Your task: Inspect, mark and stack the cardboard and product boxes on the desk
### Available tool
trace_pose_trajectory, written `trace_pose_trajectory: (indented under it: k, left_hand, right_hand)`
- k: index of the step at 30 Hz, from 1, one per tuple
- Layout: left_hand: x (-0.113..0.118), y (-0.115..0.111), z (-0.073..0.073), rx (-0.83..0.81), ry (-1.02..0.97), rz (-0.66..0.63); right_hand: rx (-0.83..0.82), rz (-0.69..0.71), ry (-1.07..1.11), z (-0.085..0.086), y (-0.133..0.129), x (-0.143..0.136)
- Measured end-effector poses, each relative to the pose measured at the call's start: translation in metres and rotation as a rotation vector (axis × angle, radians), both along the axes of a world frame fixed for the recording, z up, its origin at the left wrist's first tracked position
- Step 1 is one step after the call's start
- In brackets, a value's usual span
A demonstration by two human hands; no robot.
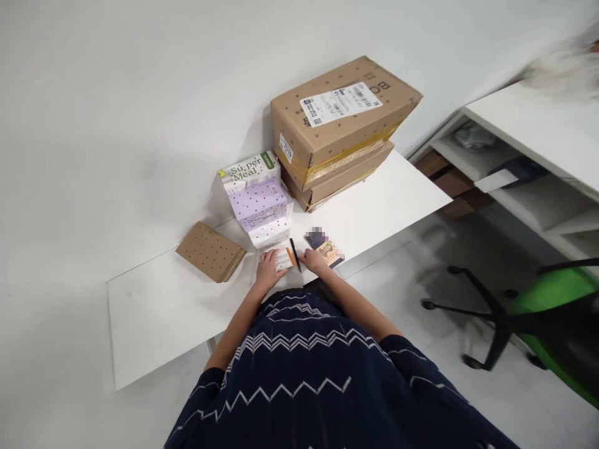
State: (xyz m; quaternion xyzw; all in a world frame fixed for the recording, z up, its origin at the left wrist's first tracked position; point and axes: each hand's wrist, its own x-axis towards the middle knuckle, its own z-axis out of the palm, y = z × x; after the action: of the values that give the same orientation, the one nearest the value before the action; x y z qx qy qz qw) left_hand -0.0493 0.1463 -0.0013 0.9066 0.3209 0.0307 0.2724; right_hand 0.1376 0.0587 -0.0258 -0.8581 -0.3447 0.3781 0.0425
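A small white packet with an orange edge (284, 259) lies near the table's front edge. My left hand (267, 269) is over its left part, fingers along the far side and thumb along the near side, gripping it. A black pen (295, 254) lies just right of the packet. My right hand (312, 260) is beside the pen with its fingers curled and fingertips close to it; whether anything is in them is hidden. Right of that hand are a picture card (328, 251) and a dark item (316, 237), both partly blurred out.
Behind my hands stand a lilac-and-white carton (259, 202) and a "Super Meal" box (248, 171). Two large cardboard boxes (346, 118) are stacked at the back. A brown stack (210, 251) lies left on the white table (154, 324). Right are a shelf unit (538, 137) and green chair (552, 293).
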Motion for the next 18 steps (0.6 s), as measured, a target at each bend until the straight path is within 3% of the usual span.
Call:
trace_pose_trajectory:
  k: [4, 6, 13, 16, 18]
  left_hand:
    - [0.001, -0.001, 0.004, -0.019, 0.016, 0.017]
    - [0.001, -0.001, 0.005, -0.027, 0.027, 0.024]
    - [0.002, 0.000, 0.003, -0.029, 0.019, 0.027]
    - [0.003, 0.002, 0.002, -0.035, 0.030, 0.038]
    - [0.004, 0.003, 0.001, -0.024, 0.029, 0.038]
  right_hand:
    - [0.073, -0.109, -0.336, 0.000, -0.024, 0.020]
    - [0.104, -0.130, -0.403, -0.003, -0.032, 0.029]
    - [0.208, -0.172, -0.273, -0.011, -0.039, 0.037]
    - [0.313, -0.389, -0.097, -0.003, -0.043, 0.036]
    - [0.441, -0.626, 0.231, 0.008, -0.050, 0.035]
